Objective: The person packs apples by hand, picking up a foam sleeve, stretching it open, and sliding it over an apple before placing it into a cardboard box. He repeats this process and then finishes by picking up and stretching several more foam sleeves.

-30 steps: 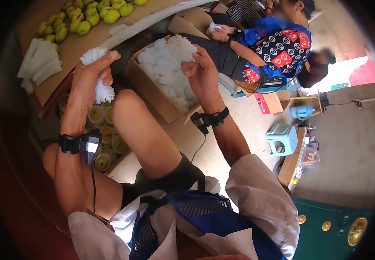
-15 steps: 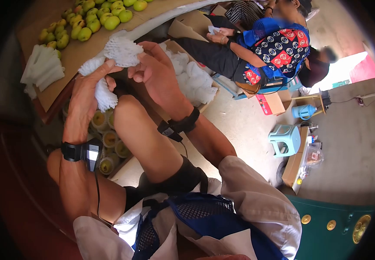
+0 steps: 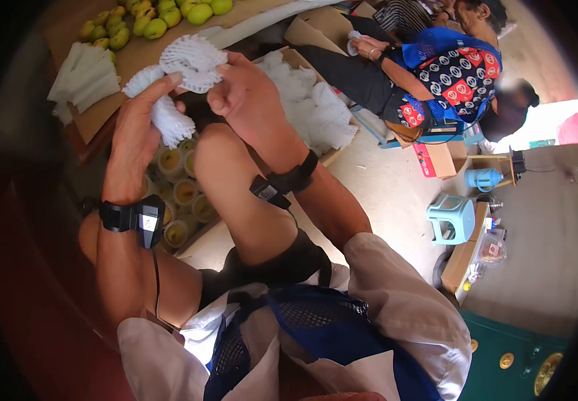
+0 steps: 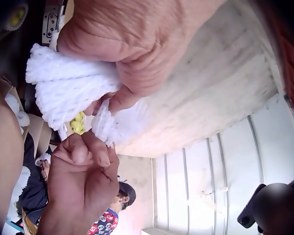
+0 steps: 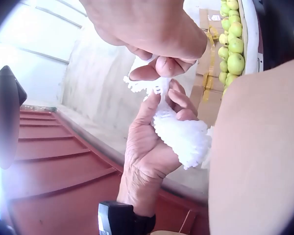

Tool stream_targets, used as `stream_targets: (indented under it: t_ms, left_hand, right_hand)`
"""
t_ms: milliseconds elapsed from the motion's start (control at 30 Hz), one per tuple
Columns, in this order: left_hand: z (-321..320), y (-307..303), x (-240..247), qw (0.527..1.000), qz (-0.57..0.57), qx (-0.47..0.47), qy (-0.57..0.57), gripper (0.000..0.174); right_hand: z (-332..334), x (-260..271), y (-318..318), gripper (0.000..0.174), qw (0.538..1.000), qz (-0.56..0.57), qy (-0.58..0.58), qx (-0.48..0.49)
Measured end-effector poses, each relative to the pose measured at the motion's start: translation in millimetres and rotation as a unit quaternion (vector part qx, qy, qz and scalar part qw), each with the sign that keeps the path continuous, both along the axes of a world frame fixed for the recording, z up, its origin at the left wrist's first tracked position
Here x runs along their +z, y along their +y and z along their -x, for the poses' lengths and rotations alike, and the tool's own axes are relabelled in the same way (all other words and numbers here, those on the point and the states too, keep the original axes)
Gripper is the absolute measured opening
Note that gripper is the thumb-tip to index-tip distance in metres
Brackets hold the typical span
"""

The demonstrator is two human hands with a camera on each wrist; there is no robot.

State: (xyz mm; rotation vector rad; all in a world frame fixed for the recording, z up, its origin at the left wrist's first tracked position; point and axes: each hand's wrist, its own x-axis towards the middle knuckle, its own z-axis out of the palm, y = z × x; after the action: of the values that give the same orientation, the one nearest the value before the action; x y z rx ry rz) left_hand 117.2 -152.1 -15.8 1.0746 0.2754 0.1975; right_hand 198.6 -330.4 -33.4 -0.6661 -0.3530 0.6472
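My left hand grips a bunched white foam fruit net, its thumb lying over it, with frilled ends sticking out on both sides. My right hand pinches the edge of a second foam net, which is spread into a rounded cup just above the left fingers. In the right wrist view, the fingertips of both hands come close together at a narrow, drawn-out part of the white netting. The left wrist view has the left hand's netting fanned out above the right hand's curled fingers.
Green-yellow apples and flat foam nets lie on the cardboard-covered table. More nets fill a carton beyond my right forearm. Netted fruit sits below my left hand. Another person sits nearby; a stool stands right.
My right hand has come left from over the carton to my left hand, bringing a foam net. That net now shows as a rounded cup. The left hand keeps its hold.
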Motion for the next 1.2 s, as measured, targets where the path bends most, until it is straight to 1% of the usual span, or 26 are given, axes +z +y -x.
stream_targets:
  t_ms: [100,200,300,333,433,500,533,600,633,700,733,800,867,900,967,1067,1100,1167,1200]
  left_hand:
    - [5,4,-2,0.997,0.074,-0.004,-0.028,0.022]
    - [5,7,-6,0.993,0.105,-0.022,-0.047,0.021]
    - [8,0,7,0.989,0.133,-0.029,-0.048,0.022]
    - [7,-2,7,0.991,0.125,-0.014,-0.049,0.022]
    - [2,-2,0,0.995,0.084,0.022,-0.051,0.023]
    - [-1,2,-5,0.998,0.035,0.035,-0.046,0.024]
    - [0,5,-8,0.998,0.019,0.041,-0.042,0.026]
    - [1,10,-10,0.998,-0.012,0.050,-0.036,0.030]
    - [2,10,-10,0.998,-0.014,0.056,-0.035,0.029]
    - [1,10,-9,0.997,-0.019,0.067,-0.033,0.027]
    - [2,9,-9,0.996,-0.043,0.071,-0.033,0.027]
    - [2,6,-9,0.992,-0.091,0.076,-0.032,0.026]
    - [4,3,-8,0.984,-0.157,0.075,-0.030,0.026]
    - [5,1,-6,0.979,-0.190,0.075,-0.030,0.026]
    - [7,-5,-2,0.978,-0.189,0.080,-0.042,0.027]
    - [11,-7,3,0.975,-0.200,0.078,-0.047,0.026]
    - [13,-7,3,0.975,-0.206,0.077,-0.046,0.025]
    - [15,-5,3,0.974,-0.211,0.082,-0.029,0.019]
    - [15,-2,2,0.973,-0.214,0.085,-0.022,0.016]
  right_hand:
    - [-1,-7,4,0.017,0.996,-0.046,0.068,0.015]
    - [-2,-5,1,0.006,0.991,-0.042,0.116,0.046]
    - [-7,-15,0,0.004,0.984,-0.061,0.153,0.070]
    - [-7,-15,-1,0.011,0.983,-0.074,0.151,0.073]
    - [-3,-9,0,0.022,0.996,-0.011,0.079,0.034]
    - [4,2,-1,0.021,0.992,0.114,0.026,-0.051]
    - [8,6,-1,0.021,0.980,0.176,-0.001,-0.092]
    - [16,8,0,0.022,0.948,0.235,-0.082,-0.197]
    - [17,8,0,0.022,0.924,0.263,-0.121,-0.249]
    - [17,7,3,0.023,0.890,0.279,-0.232,-0.278]
    - [18,6,4,0.023,0.867,0.286,-0.284,-0.291]
    - [20,9,6,0.024,0.813,0.303,-0.382,-0.319]
    - [22,21,11,0.025,0.746,0.322,-0.470,-0.344]
    - [23,23,12,0.026,0.745,0.349,-0.468,-0.323]
    - [24,24,14,0.028,0.741,0.400,-0.462,-0.280]
    - [6,4,19,0.025,0.790,0.330,-0.435,-0.278]
    - [3,0,16,0.024,0.821,0.336,-0.384,-0.256]
    - [8,17,11,0.022,0.872,0.345,-0.278,-0.208]
    - [5,13,9,0.022,0.883,0.305,-0.286,-0.215]
